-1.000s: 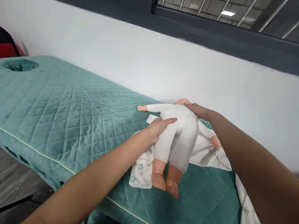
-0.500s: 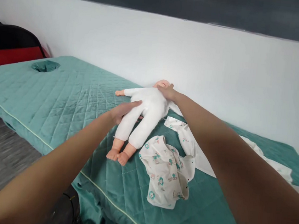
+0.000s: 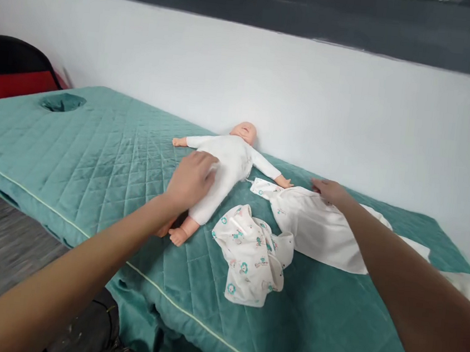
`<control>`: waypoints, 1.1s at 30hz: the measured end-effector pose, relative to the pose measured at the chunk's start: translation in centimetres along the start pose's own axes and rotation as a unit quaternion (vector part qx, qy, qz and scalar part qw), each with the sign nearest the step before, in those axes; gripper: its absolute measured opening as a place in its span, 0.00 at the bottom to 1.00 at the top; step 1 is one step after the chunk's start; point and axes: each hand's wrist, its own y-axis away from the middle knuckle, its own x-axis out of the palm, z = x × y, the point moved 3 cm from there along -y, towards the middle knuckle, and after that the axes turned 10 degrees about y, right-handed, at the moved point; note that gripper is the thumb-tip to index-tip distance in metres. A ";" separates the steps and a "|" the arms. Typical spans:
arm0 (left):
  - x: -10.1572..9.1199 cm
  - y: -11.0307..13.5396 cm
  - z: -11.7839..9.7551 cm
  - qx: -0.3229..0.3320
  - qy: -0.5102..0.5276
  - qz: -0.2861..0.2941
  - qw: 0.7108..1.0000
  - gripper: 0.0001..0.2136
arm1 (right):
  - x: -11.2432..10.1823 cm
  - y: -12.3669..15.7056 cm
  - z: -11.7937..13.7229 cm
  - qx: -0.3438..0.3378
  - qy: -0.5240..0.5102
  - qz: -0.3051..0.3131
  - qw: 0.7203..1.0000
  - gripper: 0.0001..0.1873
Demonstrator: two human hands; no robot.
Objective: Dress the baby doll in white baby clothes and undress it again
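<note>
A baby doll (image 3: 230, 161) with a white cloth body lies face up on the green quilted bed, arms spread. My left hand (image 3: 193, 178) is over the doll's legs, fingers loosely bent and thumb apart; it covers part of one leg. To the right, my right hand (image 3: 329, 190) hovers at the far edge of a white garment (image 3: 317, 229) with a printed cuff, its fingers reaching left. Whether its fingertips touch the cloth I cannot tell. A crumpled white baby top (image 3: 249, 256) with a green and pink print lies between my arms, near the doll's feet.
The green bed (image 3: 128, 153) has a round face hole (image 3: 63, 103) at its left end and runs along a white wall (image 3: 167, 62). A black and red chair (image 3: 14, 71) stands at the far left. More pale cloth (image 3: 467, 287) lies at the right.
My right hand has left the doll's head and moved right to the white garment. My left hand has risen from around the doll's leg to over it. The view has shifted slightly right.
</note>
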 end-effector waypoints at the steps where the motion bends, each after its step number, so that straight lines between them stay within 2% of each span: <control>1: 0.9 0.6 -1.5 0.056 -0.009 0.050 0.997 0.20 | -0.9 1.1 -1.5 0.014 0.021 0.018 1.000 0.31; 3: 3.0 2.2 -3.8 0.149 -0.013 0.174 0.973 0.25 | -2.4 3.0 -3.5 0.024 0.064 0.054 0.996 0.28; 4: 4.1 2.9 -4.6 0.175 -0.018 0.223 0.959 0.27 | -2.9 3.8 -4.0 0.009 0.089 0.067 0.994 0.27; 5: 5.0 3.6 -5.1 0.185 -0.028 0.254 0.949 0.28 | -3.4 4.5 -4.2 -0.016 0.116 0.075 0.990 0.27; 7: 6.3 4.6 -5.8 0.179 -0.052 0.279 0.942 0.24 | -4.2 5.8 -3.8 -0.072 0.162 0.077 0.981 0.24; 10: 7.1 5.3 -6.9 0.160 -0.057 0.282 0.944 0.17 | -5.2 7.8 -1.9 -0.124 0.179 0.050 0.975 0.17; 13: 7.1 5.5 -9.1 0.157 -0.040 0.259 0.952 0.17 | -6.4 10.8 1.5 -0.157 0.167 0.020 0.973 0.13; 16: 7.2 5.2 -12.4 0.179 -0.037 0.210 0.961 0.16 | -7.6 15.1 6.0 -0.228 0.100 0.003 0.969 0.15; 19: 7.7 4.5 -16.1 0.215 -0.031 0.149 0.965 0.13 | -8.8 20.1 10.2 -0.293 0.012 0.023 0.956 0.16; 22: 8.3 3.8 -19.0 0.240 -0.019 0.137 0.961 0.09 | -10.2 24.3 12.3 -0.328 -0.016 0.040 0.944 0.15; 24: 8.7 3.4 -20.1 0.223 -0.033 0.144 0.964 0.07 | -11.1 25.7 12.0 -0.299 -0.011 0.047 0.953 0.15; 27: 8.5 3.0 -20.6 0.187 -0.076 0.119 0.972 0.06 | -11.9 26.2 9.4 -0.182 -0.014 0.064 0.981 0.15; 30: 7.6 2.6 -20.9 0.162 -0.099 0.063 0.980 0.06 | -11.6 26.2 6.3 -0.076 -0.013 0.104 0.992 0.29; 33: 6.2 2.0 -21.3 0.112 -0.089 -0.006 0.990 0.06 | -10.5 27.0 5.2 -0.042 -0.024 0.155 0.987 0.39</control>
